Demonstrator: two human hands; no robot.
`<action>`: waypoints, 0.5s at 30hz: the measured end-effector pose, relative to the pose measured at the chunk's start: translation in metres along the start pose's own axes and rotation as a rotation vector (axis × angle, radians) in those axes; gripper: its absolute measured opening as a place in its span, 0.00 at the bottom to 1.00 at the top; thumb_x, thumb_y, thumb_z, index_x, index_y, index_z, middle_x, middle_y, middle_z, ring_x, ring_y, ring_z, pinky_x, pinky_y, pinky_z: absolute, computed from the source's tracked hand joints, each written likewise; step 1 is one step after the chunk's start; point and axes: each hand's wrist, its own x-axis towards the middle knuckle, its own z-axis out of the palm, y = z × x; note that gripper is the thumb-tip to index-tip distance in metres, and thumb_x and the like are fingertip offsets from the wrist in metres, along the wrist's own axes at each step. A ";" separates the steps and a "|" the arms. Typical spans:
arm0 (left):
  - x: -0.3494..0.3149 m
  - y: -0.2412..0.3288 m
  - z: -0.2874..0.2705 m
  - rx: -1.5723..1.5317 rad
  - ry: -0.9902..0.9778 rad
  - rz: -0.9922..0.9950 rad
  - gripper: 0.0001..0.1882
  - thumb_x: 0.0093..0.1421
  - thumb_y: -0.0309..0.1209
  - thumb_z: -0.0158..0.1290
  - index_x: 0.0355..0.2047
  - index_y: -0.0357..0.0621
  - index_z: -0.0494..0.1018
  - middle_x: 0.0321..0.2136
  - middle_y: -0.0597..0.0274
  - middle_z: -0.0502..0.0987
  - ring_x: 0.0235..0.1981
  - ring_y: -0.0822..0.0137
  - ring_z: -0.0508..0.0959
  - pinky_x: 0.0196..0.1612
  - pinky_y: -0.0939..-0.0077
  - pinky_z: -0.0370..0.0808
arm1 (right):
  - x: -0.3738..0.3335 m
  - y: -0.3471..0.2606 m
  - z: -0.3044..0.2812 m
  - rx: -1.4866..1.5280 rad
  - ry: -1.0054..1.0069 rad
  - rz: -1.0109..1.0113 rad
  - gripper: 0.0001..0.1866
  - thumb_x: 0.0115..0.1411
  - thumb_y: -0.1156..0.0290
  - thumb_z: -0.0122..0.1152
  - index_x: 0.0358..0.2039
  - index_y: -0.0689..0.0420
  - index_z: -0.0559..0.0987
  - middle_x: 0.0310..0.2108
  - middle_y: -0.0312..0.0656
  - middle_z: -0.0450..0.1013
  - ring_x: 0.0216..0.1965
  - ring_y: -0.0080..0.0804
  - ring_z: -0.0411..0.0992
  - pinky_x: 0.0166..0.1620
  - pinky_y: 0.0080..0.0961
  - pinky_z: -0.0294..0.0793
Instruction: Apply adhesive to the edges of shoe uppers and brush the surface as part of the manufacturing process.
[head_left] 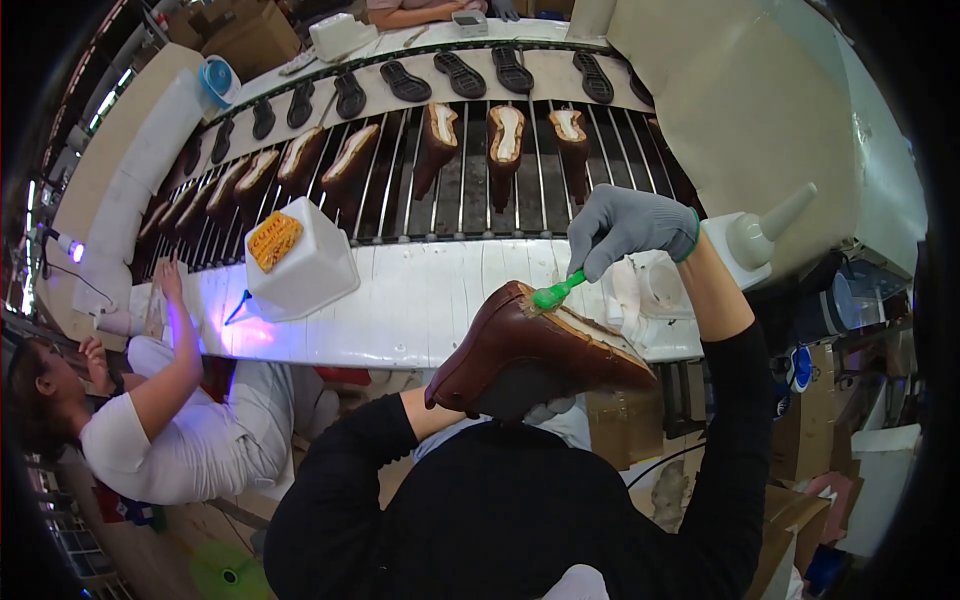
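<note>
A dark brown leather boot (515, 350) lies sole side up in front of my chest, its pale bottom edged with tan leather. My left hand (550, 409), in a grey glove, holds it from below; most of that hand is hidden behind the boot. My gloved right hand (632, 232) is closed round a small green brush (557, 291). The brush's head touches the boot's bottom near its left end. Beyond, a white plastic container (322, 272) with a yellow-orange patterned piece (274, 241) on it stands on the white worktop (440, 275).
A roller conveyor (395, 190) carries several upturned boots (506, 140), with dark rubber soles (460, 74) on the ledge behind. A white nozzled bottle (750, 242) stands right of my hand. One co-worker (190, 440) sits at left; another person's arm (420, 12) shows across the line.
</note>
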 end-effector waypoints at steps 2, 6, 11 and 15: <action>-0.005 0.001 0.007 0.048 0.073 0.041 0.22 0.67 0.38 0.43 0.58 0.42 0.62 0.44 0.55 0.74 0.41 0.67 0.76 0.44 0.78 0.75 | 0.003 -0.003 -0.004 -0.018 -0.019 0.046 0.13 0.44 0.74 0.73 0.31 0.64 0.83 0.22 0.37 0.77 0.23 0.18 0.71 0.28 0.14 0.68; -0.005 0.000 0.016 0.125 0.210 0.128 0.21 0.67 0.37 0.43 0.58 0.41 0.62 0.44 0.55 0.74 0.42 0.67 0.76 0.44 0.77 0.75 | 0.000 -0.004 -0.010 -0.017 -0.062 0.065 0.13 0.44 0.73 0.73 0.31 0.63 0.83 0.21 0.36 0.76 0.23 0.18 0.70 0.28 0.14 0.67; -0.006 0.002 0.023 0.218 0.375 0.243 0.21 0.67 0.36 0.43 0.58 0.41 0.62 0.45 0.54 0.74 0.43 0.66 0.76 0.45 0.77 0.74 | -0.010 0.005 -0.006 0.009 -0.020 -0.029 0.13 0.43 0.74 0.73 0.30 0.64 0.83 0.23 0.37 0.77 0.23 0.19 0.71 0.28 0.16 0.68; -0.010 0.015 0.022 0.280 0.320 0.197 0.22 0.67 0.34 0.44 0.59 0.39 0.61 0.47 0.54 0.73 0.45 0.67 0.75 0.48 0.75 0.73 | -0.025 -0.012 0.007 -0.034 0.076 -0.066 0.12 0.44 0.74 0.72 0.31 0.64 0.83 0.24 0.38 0.77 0.24 0.19 0.72 0.29 0.16 0.69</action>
